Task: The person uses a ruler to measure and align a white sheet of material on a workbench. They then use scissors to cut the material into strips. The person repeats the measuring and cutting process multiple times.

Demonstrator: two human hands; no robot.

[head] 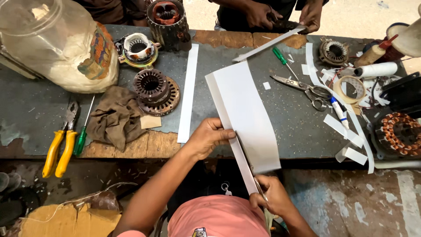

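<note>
The white paper sheet (245, 114) lies slanted over the near edge of the worktop (35, 109). The left hand (206, 137) pinches its left edge, fingers pressed together on the paper. The right hand (272, 196) grips scissors (249, 162), whose blades sit in the sheet along a narrow strip. Across the worktop, another person's hands (280, 15) hold a long paper strip (267, 44).

Left hand (206, 137) reaching forward, fingers pinched in a grip, right hand (272, 196) low, fist closed, both forearms bare.
</note>
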